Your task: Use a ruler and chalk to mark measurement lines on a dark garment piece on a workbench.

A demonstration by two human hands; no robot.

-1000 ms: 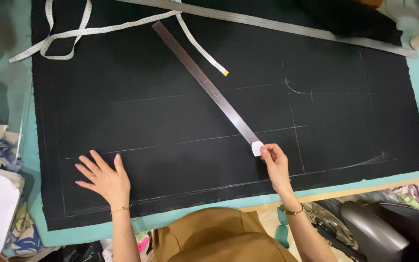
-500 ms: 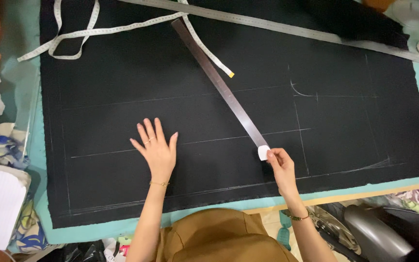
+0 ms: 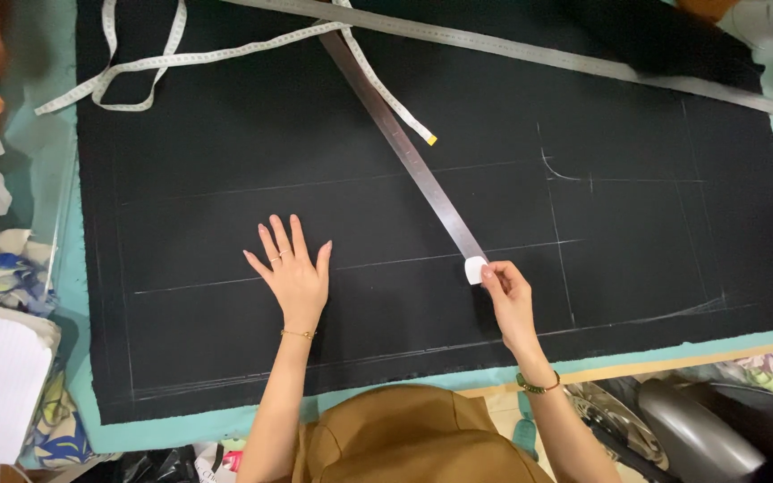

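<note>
— Our right hand (image 3: 510,300) pinches a small white chalk (image 3: 475,269) at the near tip of the metal ruler (image 3: 400,141).

— And our left hand (image 3: 293,273) lies flat, fingers spread, on the black fabric (image 3: 225,161), chalk-lined, covering the table (image 3: 73,394).

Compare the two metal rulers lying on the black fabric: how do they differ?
The diagonal ruler runs steeply down to the chalk in the right hand; the long ruler lies nearly level along the fabric's top edge, untouched. Both are flat, silvery, and crossed by the tape measure.
</note>
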